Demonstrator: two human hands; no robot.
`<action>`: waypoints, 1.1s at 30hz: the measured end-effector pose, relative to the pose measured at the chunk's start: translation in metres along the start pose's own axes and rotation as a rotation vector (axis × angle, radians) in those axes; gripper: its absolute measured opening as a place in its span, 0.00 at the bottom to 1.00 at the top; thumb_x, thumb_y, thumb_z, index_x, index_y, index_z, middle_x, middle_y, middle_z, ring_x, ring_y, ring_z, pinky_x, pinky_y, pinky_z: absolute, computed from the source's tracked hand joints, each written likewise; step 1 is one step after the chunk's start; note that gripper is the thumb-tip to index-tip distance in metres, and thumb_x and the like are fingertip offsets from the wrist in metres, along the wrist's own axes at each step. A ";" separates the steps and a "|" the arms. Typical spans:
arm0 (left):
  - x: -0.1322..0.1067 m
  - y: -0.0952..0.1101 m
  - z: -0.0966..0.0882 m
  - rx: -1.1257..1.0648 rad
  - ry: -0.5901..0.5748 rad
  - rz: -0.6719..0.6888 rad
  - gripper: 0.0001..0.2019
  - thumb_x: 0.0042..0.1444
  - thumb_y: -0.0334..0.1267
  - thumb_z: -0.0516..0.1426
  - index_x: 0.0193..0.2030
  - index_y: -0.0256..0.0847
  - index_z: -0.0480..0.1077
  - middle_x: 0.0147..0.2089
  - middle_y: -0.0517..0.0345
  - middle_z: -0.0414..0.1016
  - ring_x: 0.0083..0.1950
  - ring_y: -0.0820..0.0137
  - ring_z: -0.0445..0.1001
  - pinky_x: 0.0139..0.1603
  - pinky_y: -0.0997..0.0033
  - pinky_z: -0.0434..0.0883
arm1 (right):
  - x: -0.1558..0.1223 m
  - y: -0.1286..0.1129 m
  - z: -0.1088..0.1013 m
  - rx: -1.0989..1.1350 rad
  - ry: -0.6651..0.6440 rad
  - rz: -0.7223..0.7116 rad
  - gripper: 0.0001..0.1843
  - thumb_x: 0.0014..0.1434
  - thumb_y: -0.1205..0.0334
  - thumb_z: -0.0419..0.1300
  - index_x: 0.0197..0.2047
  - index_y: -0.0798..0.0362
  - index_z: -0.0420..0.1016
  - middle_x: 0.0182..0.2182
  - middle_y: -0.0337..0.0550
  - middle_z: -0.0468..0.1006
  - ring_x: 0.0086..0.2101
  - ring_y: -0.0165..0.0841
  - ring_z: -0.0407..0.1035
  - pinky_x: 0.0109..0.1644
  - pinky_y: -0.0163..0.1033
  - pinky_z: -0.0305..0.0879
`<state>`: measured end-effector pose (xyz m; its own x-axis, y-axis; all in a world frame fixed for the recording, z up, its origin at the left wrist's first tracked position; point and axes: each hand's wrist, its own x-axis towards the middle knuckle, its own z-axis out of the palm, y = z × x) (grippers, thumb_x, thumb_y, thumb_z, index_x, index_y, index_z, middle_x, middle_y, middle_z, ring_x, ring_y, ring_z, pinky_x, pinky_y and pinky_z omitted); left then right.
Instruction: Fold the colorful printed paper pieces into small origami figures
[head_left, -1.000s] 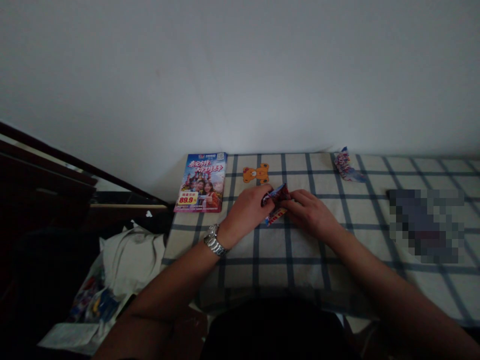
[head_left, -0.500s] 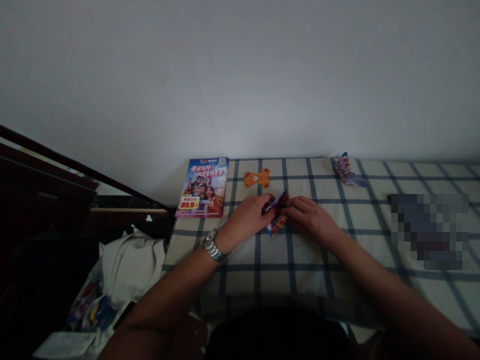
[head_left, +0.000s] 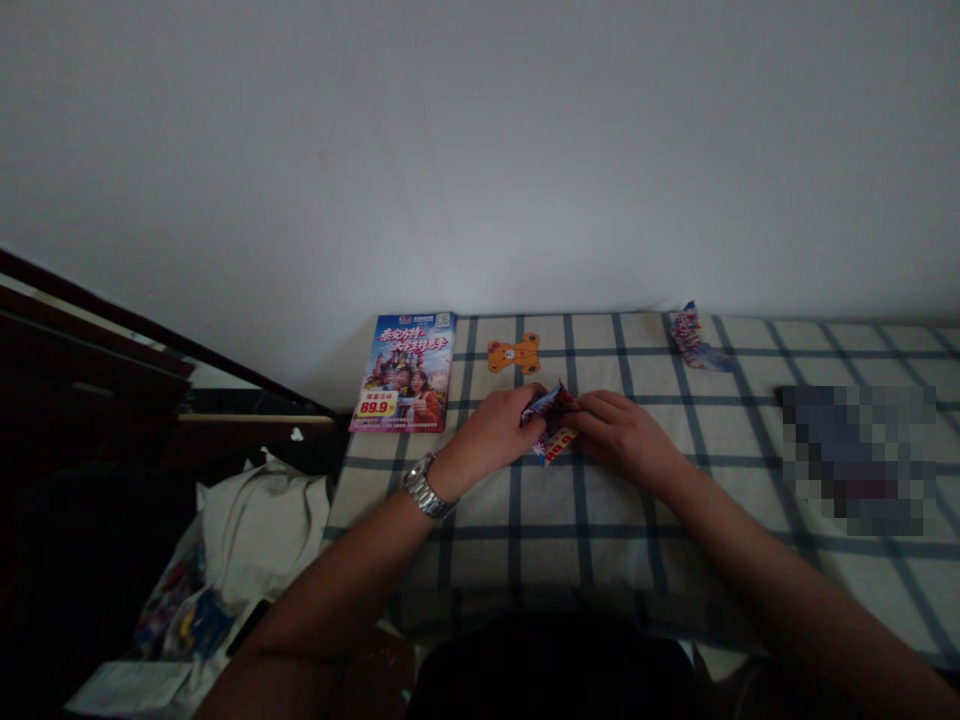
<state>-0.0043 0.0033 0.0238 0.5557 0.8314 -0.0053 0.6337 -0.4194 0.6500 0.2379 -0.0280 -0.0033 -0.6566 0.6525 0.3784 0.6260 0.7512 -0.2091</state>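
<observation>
A small folded piece of printed paper (head_left: 553, 425), red, blue and white with a yellow price patch, lies between my two hands on the checked tablecloth (head_left: 570, 510). My left hand (head_left: 495, 432), with a metal watch on the wrist, pinches its left edge with closed fingers. From the right, my right hand (head_left: 621, 432) presses on the paper's other side, fingers together. Part of the paper is hidden under my fingers.
A colourful flyer (head_left: 403, 372) lies at the table's far left corner. An orange bear-shaped cutout (head_left: 514, 355) sits beside it. Another folded printed piece (head_left: 691, 336) rests by the wall. A blurred patch (head_left: 859, 458) covers something at right. Cloth and bags (head_left: 247, 530) lie left of the table.
Both hands stay on the folded paper and have worked it slightly; its upper flap now lies more spread out. The view shifted a little.
</observation>
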 end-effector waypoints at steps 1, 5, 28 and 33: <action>0.000 -0.001 0.000 0.003 -0.007 0.001 0.11 0.67 0.35 0.55 0.52 0.43 0.75 0.43 0.54 0.82 0.43 0.62 0.80 0.43 0.64 0.70 | 0.000 0.000 0.000 0.001 -0.003 -0.003 0.12 0.72 0.65 0.58 0.55 0.53 0.79 0.49 0.53 0.82 0.47 0.44 0.75 0.50 0.53 0.78; 0.001 -0.004 -0.002 -0.008 -0.032 0.010 0.12 0.67 0.34 0.54 0.53 0.43 0.76 0.43 0.53 0.82 0.44 0.62 0.80 0.46 0.63 0.72 | -0.001 0.001 -0.001 -0.003 0.006 -0.010 0.12 0.73 0.65 0.58 0.54 0.53 0.79 0.49 0.53 0.82 0.47 0.44 0.76 0.50 0.53 0.78; 0.006 -0.019 0.008 -0.390 -0.030 0.048 0.16 0.68 0.32 0.56 0.61 0.41 0.72 0.58 0.50 0.80 0.59 0.64 0.78 0.64 0.59 0.74 | -0.006 0.006 0.001 0.055 0.026 0.034 0.18 0.69 0.67 0.60 0.61 0.50 0.77 0.52 0.54 0.81 0.51 0.46 0.77 0.53 0.55 0.79; 0.008 -0.020 0.012 -0.493 -0.015 0.029 0.14 0.70 0.33 0.55 0.59 0.40 0.73 0.58 0.49 0.80 0.59 0.65 0.78 0.64 0.60 0.74 | -0.005 0.002 -0.006 0.143 0.037 0.071 0.19 0.69 0.66 0.59 0.61 0.52 0.76 0.53 0.54 0.80 0.50 0.45 0.77 0.53 0.53 0.79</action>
<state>-0.0067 0.0139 0.0016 0.5788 0.8154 0.0094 0.2898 -0.2165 0.9323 0.2448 -0.0305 -0.0003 -0.5950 0.7025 0.3905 0.6027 0.7114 -0.3614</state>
